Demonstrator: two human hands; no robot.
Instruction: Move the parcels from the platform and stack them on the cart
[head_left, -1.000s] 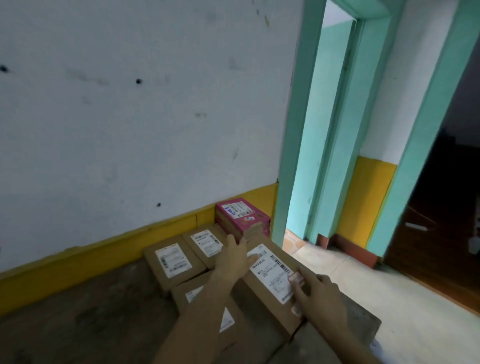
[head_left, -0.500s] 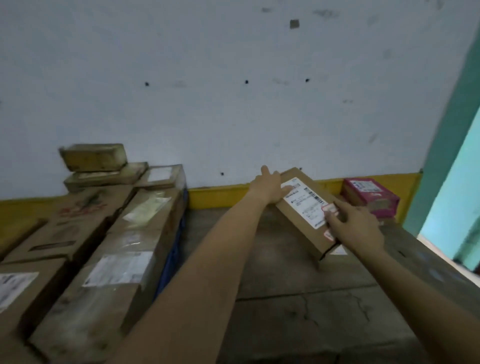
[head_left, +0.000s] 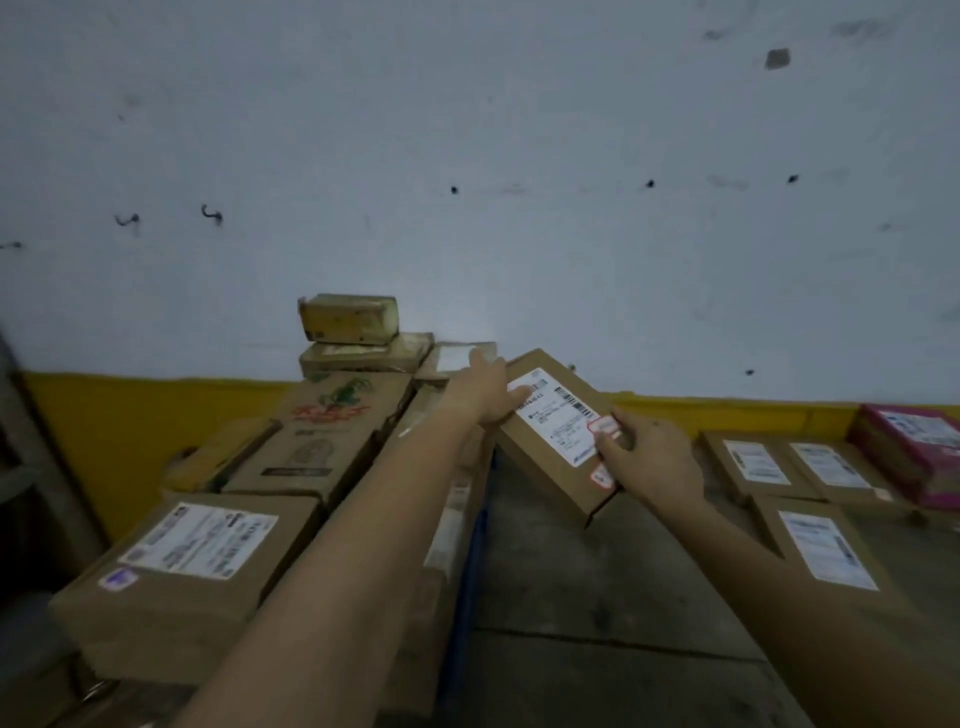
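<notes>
**Flat parcel held in both hands at mid-frame**

A flat brown parcel (head_left: 556, 431) with a white shipping label sits at the centre of the frame, tilted, its far end higher than its near end. It is lifted off the concrete surface (head_left: 597, 597) that fills the lower right. The left hand (head_left: 485, 395) holds the parcel's far left edge, with the thumb lying on the top face and the fingers reaching along the far side. The right hand (head_left: 649, 457) grips the near right corner, fingers curled round the edge and the thumb pressed on the label beside a small red-edged sticker.

Left of the parcel is a stack of cartons. A large labelled box (head_left: 192, 566) lies at lower left, a printed carton (head_left: 322, 431) behind it, and a small yellowish box (head_left: 348, 318) on top near the wall. A blue edge (head_left: 470, 571) shows between this stack and the concrete surface, just below the held parcel.

At the right of the frame, three flat labelled parcels lie on the surface: two side by side (head_left: 748, 462) (head_left: 831, 467) and one nearer the camera (head_left: 821, 551). A pink box (head_left: 914, 447) sits at the far right edge against the yellow band (head_left: 130, 415) at the foot of the white wall
</notes>
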